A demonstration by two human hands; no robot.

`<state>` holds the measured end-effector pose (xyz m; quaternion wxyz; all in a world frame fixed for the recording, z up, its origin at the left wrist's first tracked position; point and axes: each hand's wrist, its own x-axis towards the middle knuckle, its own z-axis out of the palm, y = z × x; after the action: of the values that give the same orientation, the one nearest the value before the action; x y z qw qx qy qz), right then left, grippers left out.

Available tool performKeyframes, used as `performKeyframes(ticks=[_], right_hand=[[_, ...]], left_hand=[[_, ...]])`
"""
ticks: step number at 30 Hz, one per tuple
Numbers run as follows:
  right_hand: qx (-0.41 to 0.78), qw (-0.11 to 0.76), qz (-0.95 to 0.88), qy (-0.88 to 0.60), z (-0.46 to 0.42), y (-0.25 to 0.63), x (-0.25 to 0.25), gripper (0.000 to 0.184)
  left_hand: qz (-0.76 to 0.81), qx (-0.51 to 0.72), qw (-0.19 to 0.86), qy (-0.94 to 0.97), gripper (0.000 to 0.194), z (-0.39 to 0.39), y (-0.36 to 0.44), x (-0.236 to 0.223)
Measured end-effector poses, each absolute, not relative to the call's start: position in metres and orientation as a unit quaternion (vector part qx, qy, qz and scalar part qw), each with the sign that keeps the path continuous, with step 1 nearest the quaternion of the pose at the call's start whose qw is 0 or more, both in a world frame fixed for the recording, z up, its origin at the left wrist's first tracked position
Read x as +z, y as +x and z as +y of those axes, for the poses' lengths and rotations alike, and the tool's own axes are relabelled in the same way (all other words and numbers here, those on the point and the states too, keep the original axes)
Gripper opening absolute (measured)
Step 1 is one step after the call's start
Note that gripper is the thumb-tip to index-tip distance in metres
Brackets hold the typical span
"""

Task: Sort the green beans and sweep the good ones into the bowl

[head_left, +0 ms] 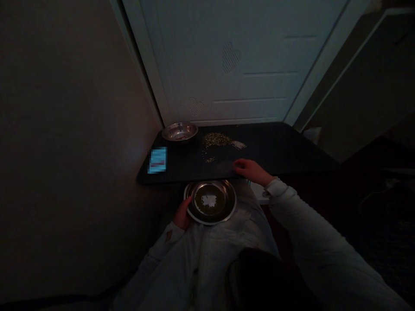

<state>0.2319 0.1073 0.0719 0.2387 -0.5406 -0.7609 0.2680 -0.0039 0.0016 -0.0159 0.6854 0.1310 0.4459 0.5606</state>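
Note:
My left hand (183,214) grips the left rim of a round metal bowl (231,203), thumb over the edge. The bowl rests at my lap, just below the dark tabletop's near edge. Small greenish grains form a ring on its bottom around a bright patch. Above that edge, to the right of the bowl, is my right hand (248,168), its fingers bent downward. A faint blurred patch lies beside the fingertips, and whether they hold anything is unclear. Beyond the hand sits a pile of seeds or grains (217,139), with a paler heap (239,145) at its right and a few scattered grains (210,160) in front.
A second metal bowl (180,133) stands at the back left of the black tabletop (275,149). Near the left edge lies a pixelated light-blue item (158,160). A white door panel (259,56) rises behind the table, and a wall (81,129) is close on the left.

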Motion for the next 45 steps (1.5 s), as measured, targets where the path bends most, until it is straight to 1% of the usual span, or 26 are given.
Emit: performKeyframes(ticks=[6,12,17,26,35,41,45], right_hand=[[0.284,0.24,-0.757,-0.537,0.103,0.229,0.073,0.024],[0.345,0.278,-0.738,-0.509,0.105,0.234,0.069,0.025],[0.359,0.294,-0.718,-0.519,0.105,0.248,0.062,0.026],[0.334,0.277,-0.733,-0.524,0.089,0.253,0.065,0.027],[0.375,0.253,-0.736,-0.503,0.085,0.25,0.068,0.027],[0.417,0.271,-0.72,-0.484,0.084,0.248,0.072,0.027],[0.419,0.276,-0.721,-0.478,0.088,0.243,0.073,0.028]], left_hand=[[0.446,0.558,0.686,0.137,0.022,0.003,-0.004,-0.017],[0.444,0.541,0.7,0.143,0.026,0.004,0.0,-0.01],[0.445,0.54,0.702,0.135,0.024,0.005,0.001,-0.007],[0.43,0.546,0.707,0.133,0.025,0.006,0.0,-0.007],[0.433,0.533,0.715,0.127,0.024,0.005,0.0,-0.005],[0.438,0.55,0.699,0.132,0.024,0.006,0.0,-0.006],[0.441,0.552,0.695,0.132,0.023,0.005,0.0,-0.007]])
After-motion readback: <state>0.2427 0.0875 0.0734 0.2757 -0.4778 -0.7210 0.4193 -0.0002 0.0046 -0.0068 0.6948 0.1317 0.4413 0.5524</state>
